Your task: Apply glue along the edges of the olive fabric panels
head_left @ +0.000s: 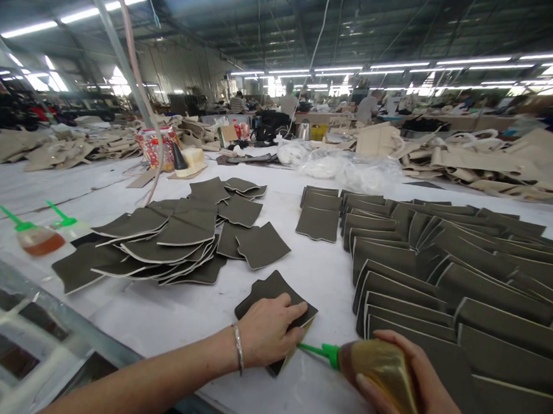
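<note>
My left hand, with a bracelet at the wrist, presses on a dark grey panel lying on the white table, its fingers spread a little. A yellowish strip shows along the panel's right edge. In my right hand is a clear bottle of amber liquid. The bottle is tilted, and its green nozzle points left, with the tip close to the panel's edge by my left fingers. Loose grey panels lie in a heap to the left. Rows of overlapping grey panels cover the right side.
Two more green-tipped bottles are at the left edge of the table. Behind stand a patterned tub, clear plastic bags and beige pieces. A hose hangs at the left. People are in the far background.
</note>
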The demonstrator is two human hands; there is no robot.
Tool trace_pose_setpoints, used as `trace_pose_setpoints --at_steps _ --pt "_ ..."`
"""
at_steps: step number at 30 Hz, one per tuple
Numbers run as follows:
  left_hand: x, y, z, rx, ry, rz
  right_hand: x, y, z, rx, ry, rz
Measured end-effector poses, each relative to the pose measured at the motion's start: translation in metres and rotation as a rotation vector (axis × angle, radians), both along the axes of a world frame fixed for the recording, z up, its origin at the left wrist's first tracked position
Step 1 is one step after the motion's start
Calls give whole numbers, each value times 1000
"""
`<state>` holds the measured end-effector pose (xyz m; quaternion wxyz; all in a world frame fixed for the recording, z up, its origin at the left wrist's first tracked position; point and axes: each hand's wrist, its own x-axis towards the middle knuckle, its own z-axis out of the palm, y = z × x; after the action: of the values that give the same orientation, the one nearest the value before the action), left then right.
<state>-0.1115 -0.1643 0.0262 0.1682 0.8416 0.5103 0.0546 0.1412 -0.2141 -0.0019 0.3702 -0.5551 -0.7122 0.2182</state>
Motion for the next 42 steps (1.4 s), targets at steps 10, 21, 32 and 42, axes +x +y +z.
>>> trace_pose_setpoints --at_steps 10,21,32,42 --pt "2 2 0 -21 7 -15 2 18 7 14 -34 -33" --pt "3 13 2 -132 -8 -50 2 20 12 76 -50 -74" --pt "3 11 5 -132 -21 -39 4 22 10 71 -32 -114" --pt "4 9 2 -123 -3 -17 7 17 7 61 -50 -77"
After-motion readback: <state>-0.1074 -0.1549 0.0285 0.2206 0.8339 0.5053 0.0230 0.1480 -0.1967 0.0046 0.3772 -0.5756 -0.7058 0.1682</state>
